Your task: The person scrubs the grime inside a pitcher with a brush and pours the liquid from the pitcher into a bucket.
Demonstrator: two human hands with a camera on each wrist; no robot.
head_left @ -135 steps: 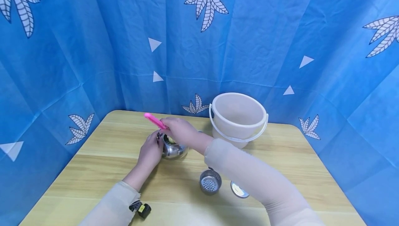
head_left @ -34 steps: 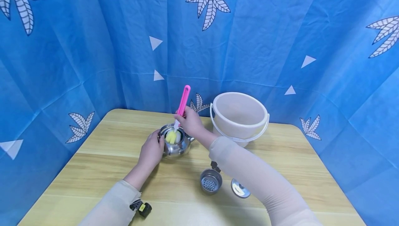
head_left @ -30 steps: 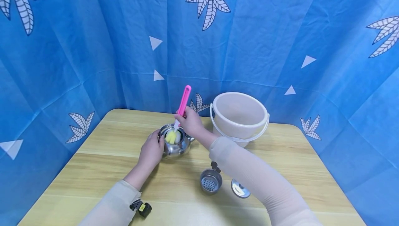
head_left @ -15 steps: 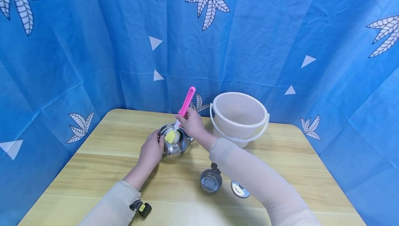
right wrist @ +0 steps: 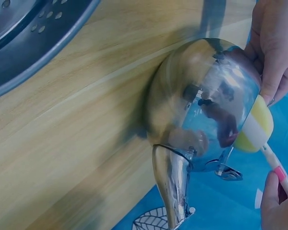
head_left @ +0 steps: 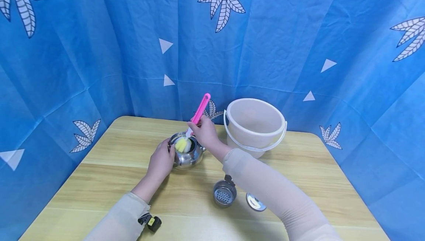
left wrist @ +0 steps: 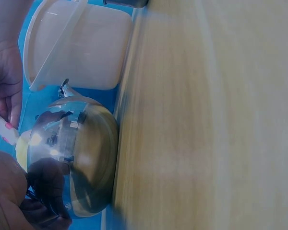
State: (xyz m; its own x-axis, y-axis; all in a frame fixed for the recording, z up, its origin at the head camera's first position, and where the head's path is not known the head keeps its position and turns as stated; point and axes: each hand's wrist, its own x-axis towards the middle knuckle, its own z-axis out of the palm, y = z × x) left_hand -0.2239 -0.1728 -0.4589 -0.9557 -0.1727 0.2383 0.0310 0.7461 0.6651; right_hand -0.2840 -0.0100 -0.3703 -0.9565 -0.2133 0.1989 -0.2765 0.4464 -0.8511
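Observation:
A shiny steel teapot (head_left: 186, 161) stands lidless on the table, its spout (right wrist: 172, 184) pointing right. My left hand (head_left: 162, 159) grips it at its left side by the rim, with the thumb at the opening. My right hand (head_left: 205, 132) pinches a sponge brush (head_left: 201, 109) with a pink and white handle, low on the handle above the pot. The brush's yellow and white sponge head (head_left: 182, 145) sits in the teapot's mouth, its lower part hidden inside. In the right wrist view, the sponge head (right wrist: 257, 127) shows above the rim.
A white bucket (head_left: 254, 138) with a bail handle stands at the back right. A perforated metal strainer (head_left: 224, 193) and a round steel lid (head_left: 255, 202) lie nearer the front, the lid partly behind the right sleeve. Blue curtains (head_left: 282, 30) surround the wooden table (head_left: 186, 211).
The brush handle, earlier leaning left over the pot, now leans up and right; over the last second it tips slightly further right. The left hand and teapot stay in place.

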